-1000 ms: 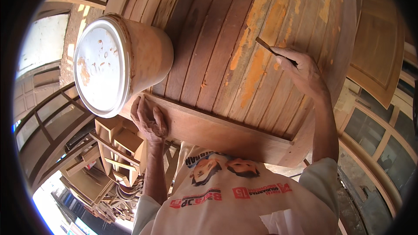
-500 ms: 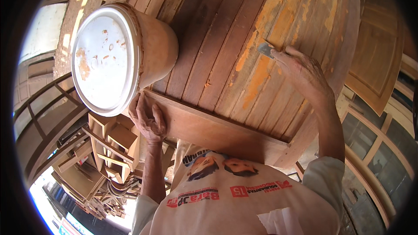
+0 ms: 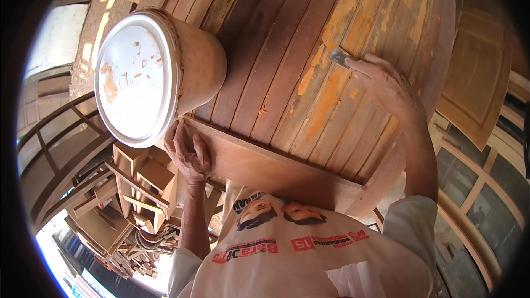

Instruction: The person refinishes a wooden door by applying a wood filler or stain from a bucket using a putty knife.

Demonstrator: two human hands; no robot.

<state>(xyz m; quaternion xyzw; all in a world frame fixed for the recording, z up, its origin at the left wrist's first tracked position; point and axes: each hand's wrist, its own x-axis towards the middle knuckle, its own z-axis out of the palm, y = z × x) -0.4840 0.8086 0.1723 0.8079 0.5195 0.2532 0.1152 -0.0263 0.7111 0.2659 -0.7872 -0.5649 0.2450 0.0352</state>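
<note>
Right of upper centre, the right hand [image 3: 383, 81] pinches a small scraper [image 3: 339, 57] beside orange paste [image 3: 330, 89] on the slatted wooden panel [image 3: 279, 66]. Left of centre, the left hand [image 3: 190, 154] rests on the panel's edge, thumb spread from fingers, near a white bucket [image 3: 201, 58].

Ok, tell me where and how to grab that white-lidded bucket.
Probably best from the person's side, left hand and right hand on opposite walls of the bucket, just beneath the lid: the body is round and wide, the lid's edge overhangs, and no handle shows. The right hand should first put down the flat scraper.
</note>
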